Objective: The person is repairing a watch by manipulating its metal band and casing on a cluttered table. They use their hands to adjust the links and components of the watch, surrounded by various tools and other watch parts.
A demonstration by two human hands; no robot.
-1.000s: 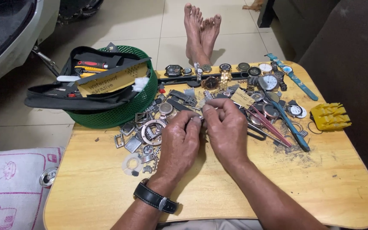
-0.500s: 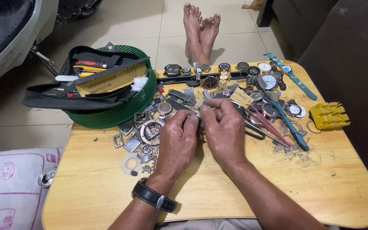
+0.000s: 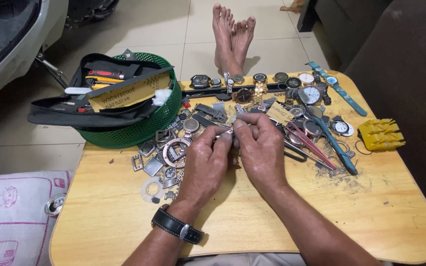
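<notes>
Head view: left hand (image 3: 204, 158) and right hand (image 3: 262, 148) meet fingertip to fingertip, pinched on a small metal part (image 3: 227, 132) over a light wood table (image 3: 124, 216). Loose watch parts (image 3: 168, 148) left of them, green basket (image 3: 139, 130) beyond, yellow holder (image 3: 380, 134) far right. Tiled floor (image 3: 139, 29) past the table.

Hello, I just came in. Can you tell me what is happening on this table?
A person sits at a low wooden table and works with both hands close together. The left hand and the right hand pinch a small metal part between the fingertips; it is too small to tell exactly what it is. Around the hands lie many watch cases, buckles and strap pieces. A row of watches lies along the far edge, a green basket with tools stands at the left, and a yellow plastic holder at the right.
</notes>
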